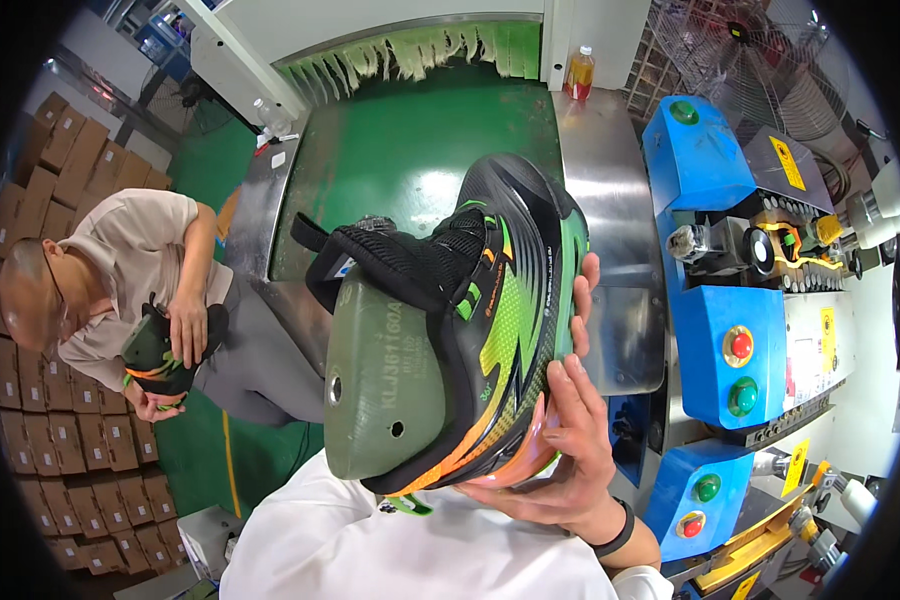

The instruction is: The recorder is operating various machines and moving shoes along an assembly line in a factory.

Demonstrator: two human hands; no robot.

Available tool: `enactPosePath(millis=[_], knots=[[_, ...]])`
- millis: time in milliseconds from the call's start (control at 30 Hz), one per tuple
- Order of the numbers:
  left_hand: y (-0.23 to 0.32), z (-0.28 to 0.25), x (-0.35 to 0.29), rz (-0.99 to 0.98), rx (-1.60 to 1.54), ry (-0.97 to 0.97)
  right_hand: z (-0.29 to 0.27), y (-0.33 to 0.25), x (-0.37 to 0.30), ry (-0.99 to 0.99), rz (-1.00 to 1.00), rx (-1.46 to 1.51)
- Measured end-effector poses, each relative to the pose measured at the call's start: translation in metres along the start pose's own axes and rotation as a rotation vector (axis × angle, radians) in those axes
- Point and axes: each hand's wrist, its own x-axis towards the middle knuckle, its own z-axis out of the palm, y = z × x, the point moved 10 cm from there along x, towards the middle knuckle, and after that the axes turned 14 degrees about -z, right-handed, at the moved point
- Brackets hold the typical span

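Observation:
A black sneaker with green and orange trim point(515, 330) is held up tilted in front of me, toe pointing away. A dark green shoe last point(385, 385) with two holes fills its opening, and the black padded tongue lies folded to the left. My right hand point(570, 440), with a black wristband, is closed round the sole near the heel, fingers along its right side. Past the sole's right edge show fingertips of my left hand point(584, 300), curled against the shoe; the rest of that hand is hidden behind it.
Beyond the shoe, a green conveyor belt point(400, 140) runs under a fringed curtain point(420, 55). An amber bottle point(580, 75) stands on the metal ledge point(615, 200). Blue machine housings point(720, 350) with buttons are at right. A co-worker point(140, 270) holds another shoe at left, before stacked cartons point(80, 420).

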Motion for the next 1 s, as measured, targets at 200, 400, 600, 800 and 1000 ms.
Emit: enactPosePath(millis=[200, 400, 600, 800, 1000], knots=[[-0.013, -0.003, 0.019, -0.074, -0.014, -0.020, 0.004, -0.008, -0.005, -0.009, -0.023, -0.026], [-0.023, 0.000, 0.056, -0.164, -0.015, -0.048, 0.010, -0.014, -0.012, -0.034, -0.044, -0.043], [-0.020, 0.001, 0.058, -0.181, -0.009, -0.064, 0.008, -0.021, -0.013, -0.038, -0.106, -0.134], [-0.011, 0.004, 0.041, -0.139, -0.031, -0.039, 0.001, 0.011, -0.015, 0.086, 0.100, 0.060], [0.013, 0.019, 0.037, 0.116, 0.316, 0.130, -0.006, 0.040, -0.046, 0.307, 0.341, 0.256]])
